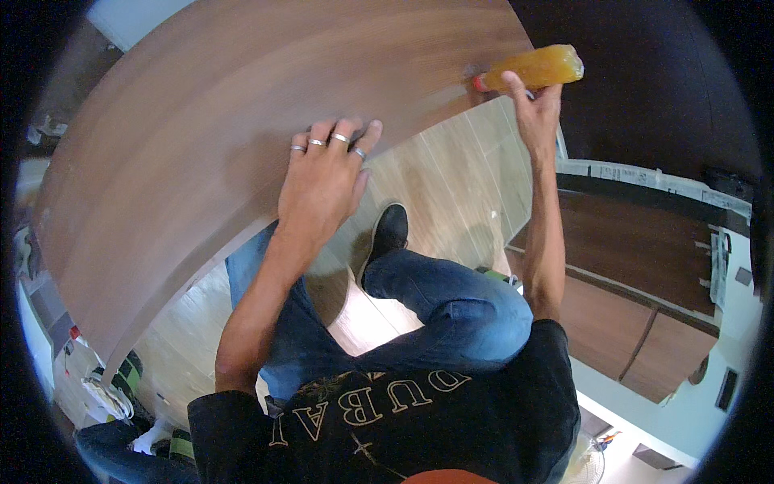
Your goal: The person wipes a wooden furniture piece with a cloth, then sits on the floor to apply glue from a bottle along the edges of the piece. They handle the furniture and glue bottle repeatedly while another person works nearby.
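A large brown wood-grain panel (201, 121) stretches across the upper left, its edge running down toward my knees. My left hand (326, 173), with several rings, lies flat and spread on the panel near that edge. My right hand (528, 101) is raised at the panel's far corner and grips an amber, translucent bottle (540, 67) with a red tip, the tip resting against the panel's edge.
My legs in blue jeans and a black shoe (387, 234) rest on a light wooden floor (451, 169). More brown panels (637, 266) lie to the right, with white pieces beyond. Bags and clutter (97, 379) sit at the lower left.
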`<control>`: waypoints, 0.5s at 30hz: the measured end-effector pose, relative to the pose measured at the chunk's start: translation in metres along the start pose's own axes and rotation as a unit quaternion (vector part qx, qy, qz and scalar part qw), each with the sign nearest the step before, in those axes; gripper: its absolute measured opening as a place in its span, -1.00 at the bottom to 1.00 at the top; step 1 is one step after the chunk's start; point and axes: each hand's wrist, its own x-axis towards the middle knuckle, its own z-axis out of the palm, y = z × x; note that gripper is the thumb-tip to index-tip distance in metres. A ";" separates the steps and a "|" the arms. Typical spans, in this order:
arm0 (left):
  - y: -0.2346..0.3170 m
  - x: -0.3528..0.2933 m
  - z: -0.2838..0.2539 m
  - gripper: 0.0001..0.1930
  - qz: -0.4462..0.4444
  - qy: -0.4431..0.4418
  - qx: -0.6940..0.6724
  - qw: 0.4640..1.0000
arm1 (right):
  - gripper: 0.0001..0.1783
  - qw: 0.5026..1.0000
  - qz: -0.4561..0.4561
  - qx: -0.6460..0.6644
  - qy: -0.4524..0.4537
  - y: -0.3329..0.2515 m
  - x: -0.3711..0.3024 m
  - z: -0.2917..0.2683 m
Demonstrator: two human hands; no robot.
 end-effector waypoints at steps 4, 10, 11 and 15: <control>0.001 -0.003 -0.005 -0.36 -0.015 -0.011 -0.005 1.000 | -0.31 0.999 -0.033 0.006 -0.008 -0.017 -0.010 0.016; 0.000 -0.001 -0.001 -0.33 -0.001 -0.009 0.005 1.000 | -0.34 1.000 -0.002 0.029 -0.009 -0.023 -0.009 0.013; 0.002 -0.002 -0.001 -0.33 -0.007 -0.010 0.002 1.000 | -0.34 0.999 0.009 0.017 -0.029 -0.037 -0.015 0.018; -0.001 -0.002 -0.003 -0.34 -0.005 -0.011 -0.004 1.000 | -0.37 0.999 -0.003 -0.023 -0.026 -0.037 -0.004 0.019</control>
